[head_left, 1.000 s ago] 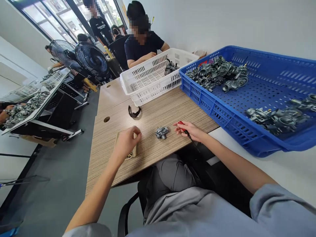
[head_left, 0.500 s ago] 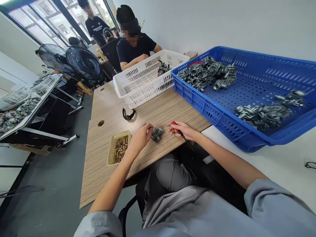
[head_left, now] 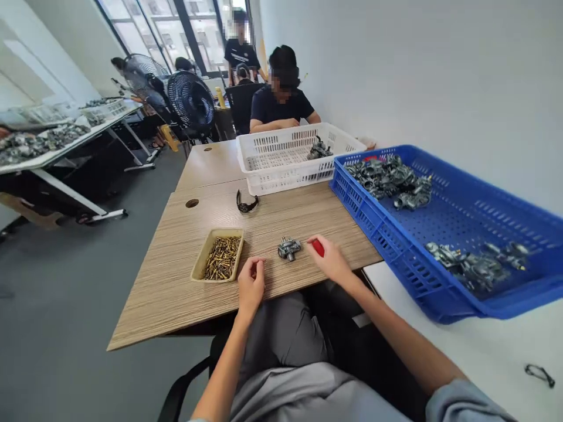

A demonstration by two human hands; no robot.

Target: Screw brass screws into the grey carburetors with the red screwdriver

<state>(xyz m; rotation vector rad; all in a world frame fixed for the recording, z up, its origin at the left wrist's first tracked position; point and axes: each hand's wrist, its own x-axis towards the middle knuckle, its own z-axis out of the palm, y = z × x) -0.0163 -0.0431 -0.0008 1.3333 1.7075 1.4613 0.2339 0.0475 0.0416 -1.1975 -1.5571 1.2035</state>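
Observation:
A small grey metal carburetor body [head_left: 289,249] lies on the wooden table between my hands, touched by neither. My right hand [head_left: 333,262] is closed around the red handle of a screwdriver [head_left: 318,247], just right of the carburetor. The shaft is hidden in this view. Near the table's front edge, my left hand [head_left: 251,285] has its fingers curled together; whatever they hold, if anything, is too small to make out. Just beyond it to the left stands a cream tub [head_left: 196,271] full of small brass parts [head_left: 222,258].
A black wristwatch [head_left: 246,202] lies behind the tub. A white crate [head_left: 285,181] and a blue crate [head_left: 373,231] hold more carburetor bodies. Across the table sits a person [head_left: 281,105]. Black fans [head_left: 191,102] stand at the left, past the table [head_left: 162,293].
My left hand has drawn back from the carburetor to the table's front edge, beside the tub. My right hand keeps the screwdriver, its shaft now out of sight. The view has turned left.

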